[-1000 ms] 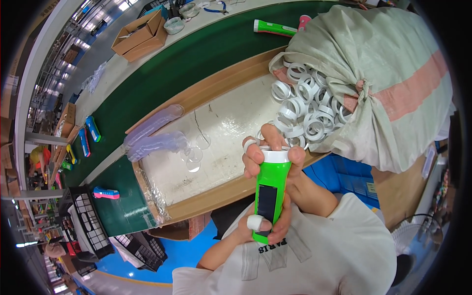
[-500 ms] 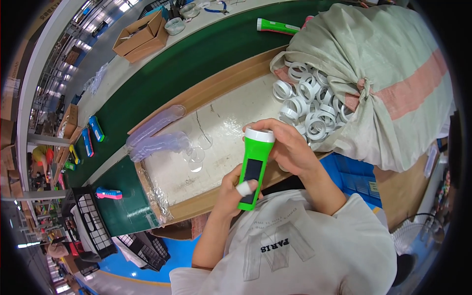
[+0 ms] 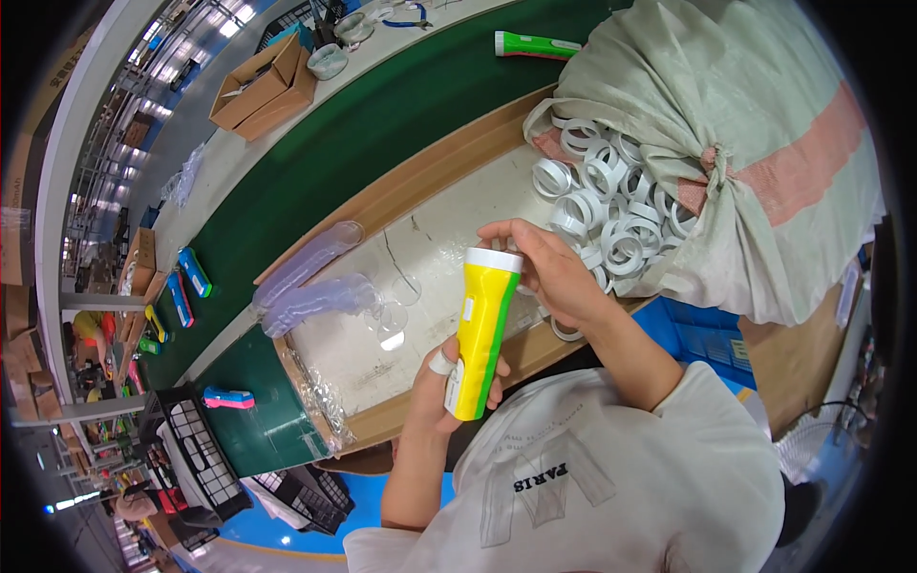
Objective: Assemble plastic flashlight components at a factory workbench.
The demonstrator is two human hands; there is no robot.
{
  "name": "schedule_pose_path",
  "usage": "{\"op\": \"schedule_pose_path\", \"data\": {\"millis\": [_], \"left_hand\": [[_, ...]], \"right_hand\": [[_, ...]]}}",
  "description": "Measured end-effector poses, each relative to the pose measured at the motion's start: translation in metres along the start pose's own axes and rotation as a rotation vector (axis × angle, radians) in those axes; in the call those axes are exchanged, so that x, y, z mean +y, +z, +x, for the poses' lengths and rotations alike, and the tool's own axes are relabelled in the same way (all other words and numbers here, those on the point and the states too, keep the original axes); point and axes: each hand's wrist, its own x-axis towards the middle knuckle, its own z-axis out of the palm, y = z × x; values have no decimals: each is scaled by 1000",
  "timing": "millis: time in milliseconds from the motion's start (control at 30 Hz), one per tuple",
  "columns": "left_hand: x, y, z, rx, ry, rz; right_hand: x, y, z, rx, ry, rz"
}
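**Torch held upright between two hands**

Head view: the yellow-and-green torch (image 3: 479, 334) stands nearly vertical above the tray's near edge (image 3: 411, 415), white head end up toward the white rings (image 3: 611, 205) and tail down toward the person's chest. The left hand (image 3: 441, 396) wraps its lower body, fingers curled tight. The right hand (image 3: 544, 272) pinches the white top ring with its fingertips.

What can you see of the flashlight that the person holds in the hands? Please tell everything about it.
The flashlight looks like smooth plastic, with a yellow face, a green side and a white ring at its head. It stands nearly upright, head up, leaning slightly, above the near edge of the worktable. The left hand grips its lower end, and the right hand closes its fingers around the white head. A small label sits on the yellow face.
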Motion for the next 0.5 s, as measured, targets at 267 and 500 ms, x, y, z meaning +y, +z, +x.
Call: {"op": "schedule_pose_path", "data": {"millis": [267,500], "left_hand": [[112,0,85,315,235,599],[128,-5,72,376,538,2202]], "right_hand": [[-39,-46,54,425,-647,-2014],[-38,-81,70,336,-634,-1864]]}}
